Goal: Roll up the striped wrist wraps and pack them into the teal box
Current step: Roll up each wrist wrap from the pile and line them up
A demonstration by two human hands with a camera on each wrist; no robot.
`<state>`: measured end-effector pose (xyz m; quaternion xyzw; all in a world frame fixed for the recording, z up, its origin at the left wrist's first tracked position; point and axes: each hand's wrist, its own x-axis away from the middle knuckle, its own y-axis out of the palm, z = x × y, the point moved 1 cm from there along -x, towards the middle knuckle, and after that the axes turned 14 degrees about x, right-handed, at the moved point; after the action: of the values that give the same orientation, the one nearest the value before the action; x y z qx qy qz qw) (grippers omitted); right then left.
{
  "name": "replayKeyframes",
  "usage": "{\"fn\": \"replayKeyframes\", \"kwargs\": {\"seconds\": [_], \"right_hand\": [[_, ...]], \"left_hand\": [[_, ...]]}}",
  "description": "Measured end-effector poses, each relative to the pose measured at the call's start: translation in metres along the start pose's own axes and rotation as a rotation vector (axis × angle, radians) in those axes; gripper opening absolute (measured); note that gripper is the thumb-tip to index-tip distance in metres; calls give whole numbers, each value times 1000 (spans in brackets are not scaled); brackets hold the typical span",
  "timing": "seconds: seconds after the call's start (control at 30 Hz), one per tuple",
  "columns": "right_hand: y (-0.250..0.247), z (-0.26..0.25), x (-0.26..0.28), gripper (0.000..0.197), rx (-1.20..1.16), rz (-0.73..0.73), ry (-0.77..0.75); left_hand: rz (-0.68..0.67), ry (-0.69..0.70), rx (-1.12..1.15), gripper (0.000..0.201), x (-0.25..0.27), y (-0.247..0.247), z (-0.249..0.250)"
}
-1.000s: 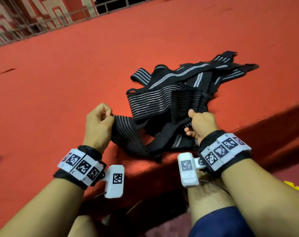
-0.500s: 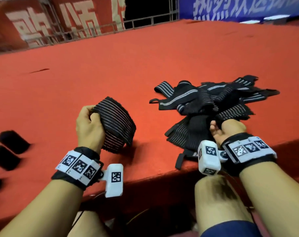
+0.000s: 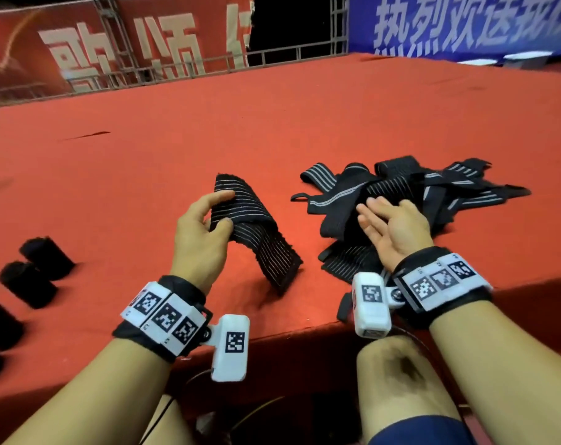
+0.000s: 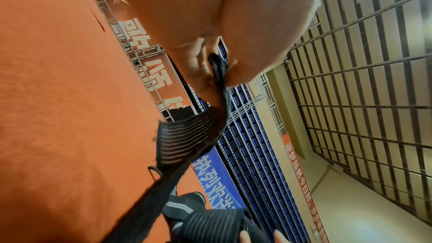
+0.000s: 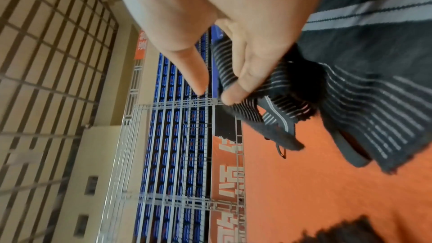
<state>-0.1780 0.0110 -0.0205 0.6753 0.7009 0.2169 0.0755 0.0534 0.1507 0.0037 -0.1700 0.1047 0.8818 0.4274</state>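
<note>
My left hand (image 3: 223, 210) pinches a black wrist wrap with thin grey stripes (image 3: 250, 229) between thumb and fingers. The wrap bends over like a tent, and its lower end touches the red table (image 3: 144, 187). In the left wrist view its edge (image 4: 217, 66) sits between the fingers of the left hand (image 4: 217, 58). My right hand (image 3: 385, 213) lies open, palm turned left, on the tangled pile of striped wraps (image 3: 449, 187). In the right wrist view the right hand (image 5: 215, 93) has its fingers against one striped wrap (image 5: 268, 103), thumb apart. No teal box is in view.
Several rolled black wraps (image 3: 45, 258) stand at the table's left edge of view. The table's front edge (image 3: 305, 332) runs just before my wrists, with my bare knees below. A metal railing and red and blue banners (image 3: 465, 27) close off the far side.
My right hand has let go of the pile and opened. My left hand has carried its wrap a little right and let it unfold, so one end hangs to the table.
</note>
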Motion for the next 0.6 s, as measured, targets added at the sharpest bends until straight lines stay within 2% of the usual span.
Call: {"fn": "replayKeyframes", "kwargs": {"seconds": [0.1,0.17,0.23,0.33,0.47,0.53,0.6], "right_hand": [[2,6,12,54,229,-46,17],[6,13,20,43,412,-81,-25],[13,21,29,40,571,-168,-68],[24,32,37,61,732,-320,-85],[32,38,49,84,733,-567,-195],[34,41,50,72,808,-561,-306],[36,45,45,36,920,-428,-422]], "left_hand": [[-34,-17,89,53,6,4,3],[-75,-17,133,53,11,7,5],[-111,-23,162,50,12,11,6],[-141,-25,190,38,14,18,7],[-147,-34,185,17,16,21,7],[-143,-35,179,8,18,22,8],[-136,-26,189,4,21,23,10]]}}
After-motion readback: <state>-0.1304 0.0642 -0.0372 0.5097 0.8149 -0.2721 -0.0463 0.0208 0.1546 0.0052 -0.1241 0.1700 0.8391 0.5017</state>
